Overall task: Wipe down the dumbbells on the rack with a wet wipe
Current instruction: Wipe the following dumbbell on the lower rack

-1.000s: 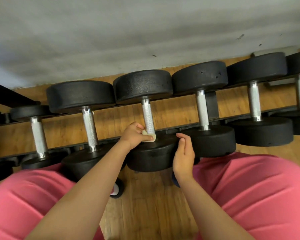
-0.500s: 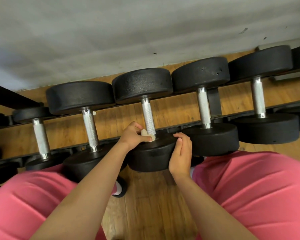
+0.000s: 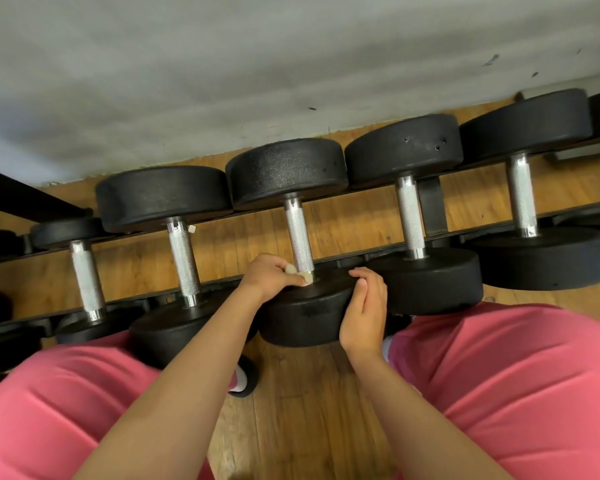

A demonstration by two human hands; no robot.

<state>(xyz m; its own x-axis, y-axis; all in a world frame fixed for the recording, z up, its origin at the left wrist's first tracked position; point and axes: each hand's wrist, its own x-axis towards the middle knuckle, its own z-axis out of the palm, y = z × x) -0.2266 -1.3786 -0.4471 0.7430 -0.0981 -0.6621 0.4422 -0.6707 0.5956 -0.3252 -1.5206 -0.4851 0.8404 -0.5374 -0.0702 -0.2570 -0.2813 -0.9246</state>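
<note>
Dumbbells [image 3: 288,171] black, handles [image 3: 300,233] silver, knurled; wipe [image 3: 305,277] off-white, perhaps; trousers [image 3: 499,393] pink; floor [image 3: 291,427] brown wood-grain; wall [image 3: 257,64] grey.

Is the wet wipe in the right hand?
No, the left hand pinches the wet wipe against the dumbbell beside its handle, while the right hand rests bare on that weight's edge.

No legible text or labels.
</note>
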